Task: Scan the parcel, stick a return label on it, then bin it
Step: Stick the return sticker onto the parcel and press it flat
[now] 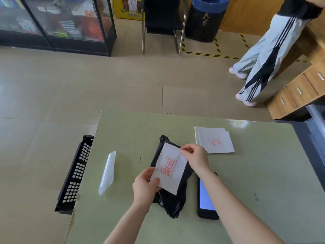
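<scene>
**packrat_22:** Counting what's on the pale green tabletop (246, 173): one black crumpled plastic mailer parcel (173, 201), lying flat near the middle. One white paper return label with a red boxed stamp (169, 169), held just over the parcel. One small stack of the same white stamped labels (215, 140) off to the right, well apart from the parcel. One black handheld scanner with a lit bluish screen (205, 198) just beside the parcel's right edge. One white strip of peeled backing paper (107, 172) on the left.

**binday_mo:** And the hands?

**packrat_22:** Two. Left hand (145, 187) is pinching the label's lower left corner, thumb on top. Right hand (196, 158) is pinching the upper right corner with its fingertips. Both closed on the label.

**binday_mo:** Anything you can't make out?

**packrat_22:** How many sheets are in the stack, at least two I'd say. Can't tell whether the label touches the parcel yet. The label hides much of the parcel's middle, and the right forearm covers the scanner's top end. One black perforated plastic crate (75, 175) sits on the floor at the left, partly hidden under the tabletop edge.
</scene>
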Demonstrator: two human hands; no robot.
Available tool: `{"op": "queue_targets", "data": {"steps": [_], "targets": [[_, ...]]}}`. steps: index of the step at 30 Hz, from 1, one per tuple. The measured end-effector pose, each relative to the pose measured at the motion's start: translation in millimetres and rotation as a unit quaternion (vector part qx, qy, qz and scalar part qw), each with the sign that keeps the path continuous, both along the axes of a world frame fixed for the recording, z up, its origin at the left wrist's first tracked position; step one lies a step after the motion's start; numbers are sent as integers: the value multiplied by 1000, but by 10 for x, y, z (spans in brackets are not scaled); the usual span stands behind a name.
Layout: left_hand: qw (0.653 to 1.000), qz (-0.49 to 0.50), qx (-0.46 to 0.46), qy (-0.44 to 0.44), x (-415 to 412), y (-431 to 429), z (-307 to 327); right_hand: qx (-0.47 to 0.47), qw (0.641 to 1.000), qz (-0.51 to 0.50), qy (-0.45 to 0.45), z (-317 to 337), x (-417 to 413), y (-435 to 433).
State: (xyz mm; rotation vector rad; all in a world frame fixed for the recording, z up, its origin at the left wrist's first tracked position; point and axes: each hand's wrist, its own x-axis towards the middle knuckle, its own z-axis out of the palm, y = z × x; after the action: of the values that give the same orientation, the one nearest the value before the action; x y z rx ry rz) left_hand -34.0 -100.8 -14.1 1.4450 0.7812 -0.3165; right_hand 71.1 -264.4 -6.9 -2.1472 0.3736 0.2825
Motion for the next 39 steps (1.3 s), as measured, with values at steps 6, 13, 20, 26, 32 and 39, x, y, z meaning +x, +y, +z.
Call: {"op": "queue_targets", "data": {"steps": [6, 13, 20, 26, 32, 39], "targets": [[994, -40, 100, 15, 111, -96, -195, -44, 999, -16, 6, -274, 44, 91], [962, -119, 244, 36, 189, -110, -281, -93, 996, 7, -11, -470, 15, 102], [880, -241, 409, 36, 273, -164, -241, -207, 971, 76, -88, -570, -20, 152], [832, -299, 460, 83, 339, -33, -179, -300, 946, 61, -104, -522, -60, 64], [710, -381, 539, -245, 360, -24, -296, -291, 917, 191, -197, -539, -261, -23], [621, -565, 522, -151, 468, 46, -741, -339, 872, 346, -73, -880, -494, -10]]}}
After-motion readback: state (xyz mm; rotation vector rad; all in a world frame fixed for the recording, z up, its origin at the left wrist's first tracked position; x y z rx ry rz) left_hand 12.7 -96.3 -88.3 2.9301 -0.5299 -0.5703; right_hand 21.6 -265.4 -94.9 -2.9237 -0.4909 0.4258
